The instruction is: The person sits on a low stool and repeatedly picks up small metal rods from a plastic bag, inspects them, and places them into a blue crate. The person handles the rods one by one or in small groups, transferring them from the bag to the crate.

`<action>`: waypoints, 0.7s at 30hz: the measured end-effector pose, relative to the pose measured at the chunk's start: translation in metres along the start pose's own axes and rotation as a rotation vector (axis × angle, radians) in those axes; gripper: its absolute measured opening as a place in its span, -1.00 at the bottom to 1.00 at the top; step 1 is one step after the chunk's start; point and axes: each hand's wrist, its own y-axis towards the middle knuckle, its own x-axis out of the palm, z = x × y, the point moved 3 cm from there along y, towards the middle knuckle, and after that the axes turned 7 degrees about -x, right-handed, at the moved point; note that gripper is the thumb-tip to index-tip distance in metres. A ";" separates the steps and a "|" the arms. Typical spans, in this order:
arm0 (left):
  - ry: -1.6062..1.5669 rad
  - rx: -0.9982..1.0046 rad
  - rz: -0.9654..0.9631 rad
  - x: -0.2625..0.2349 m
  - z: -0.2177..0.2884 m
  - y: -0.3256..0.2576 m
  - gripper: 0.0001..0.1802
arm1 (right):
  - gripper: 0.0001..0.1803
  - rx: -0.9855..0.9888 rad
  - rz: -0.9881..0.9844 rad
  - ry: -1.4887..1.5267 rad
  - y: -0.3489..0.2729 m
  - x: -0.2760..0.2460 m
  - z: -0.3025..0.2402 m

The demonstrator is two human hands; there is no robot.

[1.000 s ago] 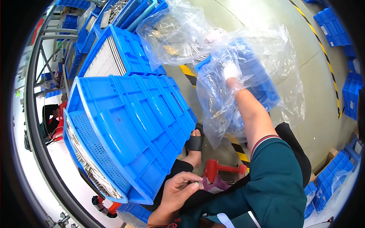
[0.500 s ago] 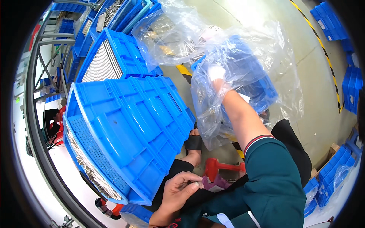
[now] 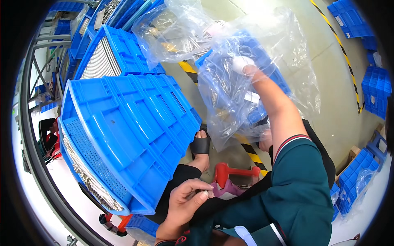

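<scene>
My right hand, in white, reaches far forward into a clear plastic bag that lines a blue crate on the floor. Its fingers are hidden by the white covering and the film. A white paper label lies in the bag near my right forearm. Low in the view, by my lap, my left hand is closed in a pinch, thumb against forefinger. A tiny pale bit shows at the fingertips, too small to name.
To the left stands a large blue crate on its side with thin pale pieces at its opening; another crate of rods sits behind. Another bag with metal rods lies beyond. A red stool-like frame is below; blue crates line the right.
The whole view has shifted, so the crates sit slightly further left and up. Within the bag my right hand has moved rightward and a little further away. My left hand keeps its pinch.
</scene>
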 end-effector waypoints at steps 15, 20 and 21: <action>0.017 -0.018 -0.101 0.011 0.000 -0.001 -0.83 | -0.73 -0.025 -0.115 -0.455 -0.046 0.037 0.064; 0.016 -0.014 -0.112 0.015 0.002 0.000 -0.83 | -0.71 -0.047 -0.315 -0.376 -0.060 0.023 0.048; 0.010 -0.010 -0.117 0.016 0.002 0.000 -0.83 | -0.70 -0.054 -0.334 -0.379 -0.060 0.023 0.047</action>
